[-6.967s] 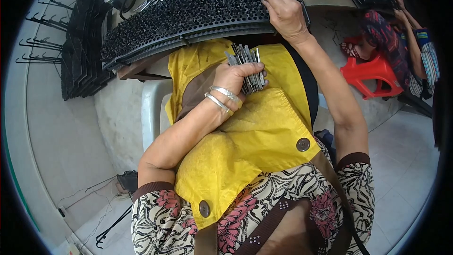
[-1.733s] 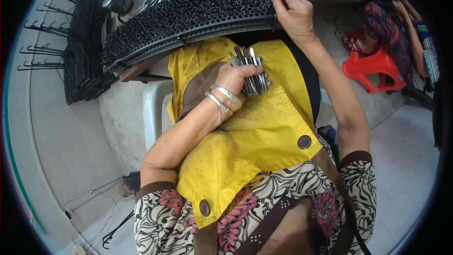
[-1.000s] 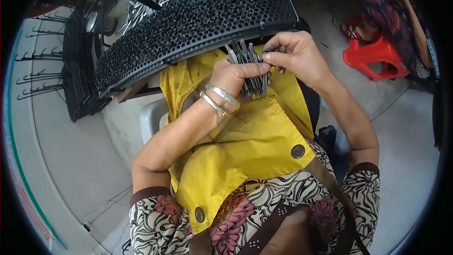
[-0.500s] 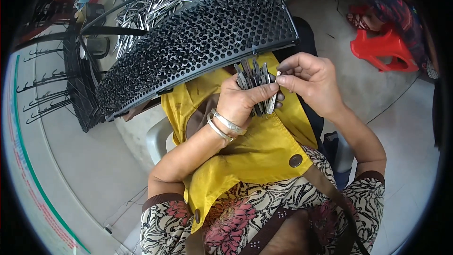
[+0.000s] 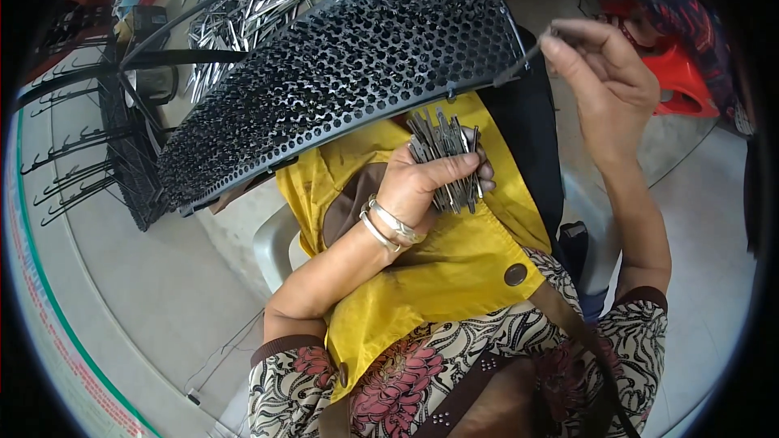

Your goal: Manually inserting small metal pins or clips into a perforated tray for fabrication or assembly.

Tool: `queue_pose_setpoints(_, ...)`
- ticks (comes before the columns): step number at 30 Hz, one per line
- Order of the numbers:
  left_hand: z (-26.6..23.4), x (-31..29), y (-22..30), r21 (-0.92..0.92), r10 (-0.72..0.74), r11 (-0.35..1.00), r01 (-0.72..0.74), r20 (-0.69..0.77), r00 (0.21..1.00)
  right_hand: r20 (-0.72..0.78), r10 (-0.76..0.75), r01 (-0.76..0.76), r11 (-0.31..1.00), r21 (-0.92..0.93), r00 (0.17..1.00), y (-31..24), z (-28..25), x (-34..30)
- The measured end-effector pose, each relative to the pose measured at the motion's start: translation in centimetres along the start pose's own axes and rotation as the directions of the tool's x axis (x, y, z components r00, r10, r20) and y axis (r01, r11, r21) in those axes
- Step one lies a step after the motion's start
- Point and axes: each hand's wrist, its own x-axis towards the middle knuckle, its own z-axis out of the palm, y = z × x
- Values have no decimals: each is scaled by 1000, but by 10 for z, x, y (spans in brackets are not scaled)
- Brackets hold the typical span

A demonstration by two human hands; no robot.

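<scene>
My left hand (image 5: 422, 181) is closed around a bundle of thin, flat metal strips (image 5: 442, 142), held above the yellow apron (image 5: 479, 255) on my lap. The thumb lies across the strips, whose ends stick out at both sides. Farther right and raised, my right hand (image 5: 604, 73) pinches a slim dark metal strip (image 5: 519, 67) between thumb and finger. Its free end points down and left toward the right end of a black perforated panel (image 5: 454, 40). Many of the panel's round holes hold dark pieces, densely at the left; those toward the right end look unfilled.
Loose metal strips (image 5: 251, 12) lie heaped behind the panel. At left stands a dark rack with hooked rods (image 5: 77, 142), and a black bar (image 5: 191, 57) runs across to the panel. A red plastic stool (image 5: 686, 73) and another person's patterned clothing (image 5: 682, 12) are at far right.
My right hand has moved up and right, away from the bundle, carrying a strip to the panel's right end. The left hand keeps its hold on the bundle.
</scene>
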Motion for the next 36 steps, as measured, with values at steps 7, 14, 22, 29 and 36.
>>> queue_pose_setpoints(7, -3, -5, -1, -1, -60, 998, 60, 54, 997, -7, -448, 436, 873, -216, 894, 20, 27, 26)
queue_pose_setpoints(14, 0, -6, 0, -53, -110, 992, 112, 35, 993, 171, -719, 734, 623, -272, 674, 20, 39, 40)
queue_pose_setpoints(22, -1, -5, 0, -41, -70, 997, 70, 16, 997, 489, -662, 822, 431, -373, 569, 35, 43, 44)
queue_pose_setpoints(29, 3, -8, 2, -63, 111, 992, -113, -22, 994, 477, -400, 548, 807, -222, 783, 8, 27, 7)
queue_pose_setpoints(36, 7, -8, 4, -28, 142, 989, -142, -8, 990, 614, 292, -432, 898, 89, 734, -6, 21, -16)
